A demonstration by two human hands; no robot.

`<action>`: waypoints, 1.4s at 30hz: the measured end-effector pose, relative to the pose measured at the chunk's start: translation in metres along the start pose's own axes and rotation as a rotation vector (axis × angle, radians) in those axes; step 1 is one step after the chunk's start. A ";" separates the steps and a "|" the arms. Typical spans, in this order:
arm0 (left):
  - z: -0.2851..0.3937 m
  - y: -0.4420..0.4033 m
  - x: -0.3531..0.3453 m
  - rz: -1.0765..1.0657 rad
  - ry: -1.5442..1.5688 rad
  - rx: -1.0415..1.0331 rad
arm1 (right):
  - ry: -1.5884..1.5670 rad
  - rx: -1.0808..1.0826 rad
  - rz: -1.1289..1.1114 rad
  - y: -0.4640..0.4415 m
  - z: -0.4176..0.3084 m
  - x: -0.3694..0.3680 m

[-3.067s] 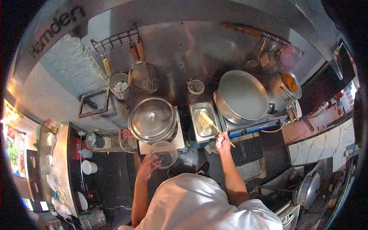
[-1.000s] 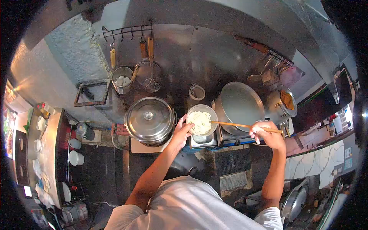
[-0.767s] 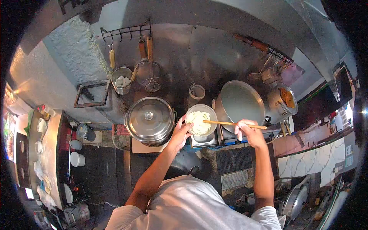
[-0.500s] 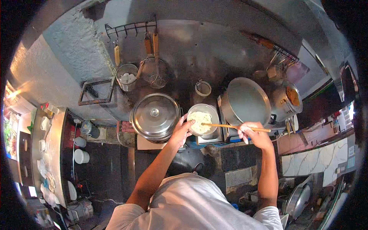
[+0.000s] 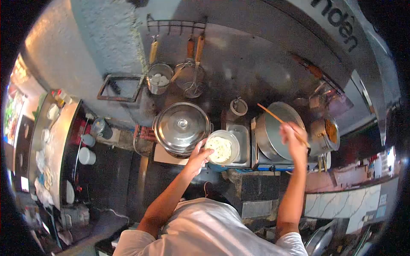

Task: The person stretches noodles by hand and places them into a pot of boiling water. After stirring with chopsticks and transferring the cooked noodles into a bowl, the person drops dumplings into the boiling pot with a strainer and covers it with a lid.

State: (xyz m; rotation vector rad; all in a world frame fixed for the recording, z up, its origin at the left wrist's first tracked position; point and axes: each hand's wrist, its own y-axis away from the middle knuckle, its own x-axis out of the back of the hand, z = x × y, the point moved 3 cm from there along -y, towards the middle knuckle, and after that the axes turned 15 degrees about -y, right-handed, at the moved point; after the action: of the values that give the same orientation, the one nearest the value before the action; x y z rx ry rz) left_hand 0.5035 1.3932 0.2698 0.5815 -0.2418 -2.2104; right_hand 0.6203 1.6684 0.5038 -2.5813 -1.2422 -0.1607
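Observation:
My left hand is closed around the near left rim of a pale, see-through bowl, thumb on the edge. Pale, noodle-like strands lie in it. My right hand, slightly blurred, grips long wooden chopsticks above the large open pot; pressed together, they look like one stick. Their thin end points up and left, away from the bowl. Just left of the bowl is a big steel pot with a lid.
A rectangular metal tray sits between the bowl and the open pot. Behind it stands a small metal container. A smaller pot holds an orange-brown ladle or food at right. Strainers hang from a rack.
My right hand has lifted the chopsticks out of the bowl and swung them up and right, over the open pot. My left hand still holds the bowl. The camera view has shifted.

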 end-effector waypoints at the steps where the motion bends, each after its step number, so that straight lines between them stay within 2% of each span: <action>1: -0.005 0.007 0.004 0.020 0.015 -0.024 | -0.042 0.012 -0.003 -0.021 0.032 -0.014; 3: -0.018 0.021 0.008 0.050 0.134 -0.093 | -0.129 -0.045 -0.098 -0.069 0.096 -0.039; 4: -0.033 0.025 0.013 0.049 0.157 -0.100 | -0.036 -0.161 -0.107 -0.097 0.144 -0.041; 5: -0.045 0.030 0.020 0.092 0.196 -0.127 | 0.003 -0.173 -0.162 -0.124 0.180 -0.058; 8: -0.054 0.081 0.027 0.129 0.261 -0.370 | -0.008 -0.165 -0.334 -0.155 0.251 -0.095; 11: -0.086 0.140 0.041 0.379 0.279 -0.359 | -0.038 -0.171 -0.325 -0.162 0.287 -0.136; 13: -0.108 0.198 0.041 0.535 0.375 -0.362 | -0.095 -0.183 -0.276 -0.128 0.297 -0.155; 15: -0.139 0.225 0.035 0.760 0.490 -0.470 | -0.176 -0.268 -0.334 -0.083 0.300 -0.168; 19: -0.226 0.314 0.005 1.200 0.689 -0.674 | -0.282 -0.436 -0.683 0.021 0.287 -0.231; 21: -0.252 0.365 -0.015 1.401 0.828 -0.763 | -0.295 -0.328 -0.891 0.062 0.271 -0.278; 23: -0.274 0.412 -0.026 1.624 0.895 -0.723 | -0.299 -0.195 -1.137 0.112 0.205 -0.303; 25: -0.331 0.458 -0.019 1.837 0.970 -0.692 | -0.269 -0.055 -1.271 0.139 0.171 -0.325; 27: -0.316 0.518 -0.025 2.168 0.882 -0.521 | -0.310 0.048 -1.389 0.154 0.157 -0.349; 29: -0.349 0.576 -0.016 2.228 0.821 -0.361 | -0.253 0.106 -1.430 0.163 0.157 -0.363; 31: -0.362 0.622 -0.014 2.344 0.768 -0.307 | -0.189 0.120 -1.448 0.178 0.158 -0.374; 32: -0.394 0.646 -0.004 2.355 0.759 -0.275 | -0.240 0.137 -1.441 0.194 0.152 -0.374; 35: -0.446 0.703 0.005 2.426 0.727 0.016 | -0.174 0.131 -1.541 0.215 0.165 -0.381; 36: -0.470 0.718 0.012 2.479 0.722 0.037 | -0.214 0.122 -1.518 0.221 0.179 -0.387; 37: -0.486 0.729 0.016 2.527 0.715 0.061 | -0.215 0.024 -1.528 0.225 0.191 -0.392; 38: -0.465 0.738 0.008 2.445 0.721 0.096 | -0.187 0.013 -1.507 0.231 0.191 -0.392; 39: -0.499 0.750 0.019 2.339 0.752 -0.005 | -0.156 0.001 -1.482 0.239 0.188 -0.389; 41: -0.511 0.766 0.020 2.324 0.743 0.265 | -0.111 -0.009 -1.452 0.249 0.182 -0.387; 42: -0.516 0.776 0.020 2.363 0.738 0.162 | -0.088 -0.015 -1.443 0.256 0.180 -0.387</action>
State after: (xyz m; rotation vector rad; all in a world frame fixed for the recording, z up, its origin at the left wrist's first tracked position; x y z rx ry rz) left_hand 1.2644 0.8866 0.0889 0.5322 -0.3645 0.3169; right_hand 0.5747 1.2780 0.1982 -1.1887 -2.8017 -0.3011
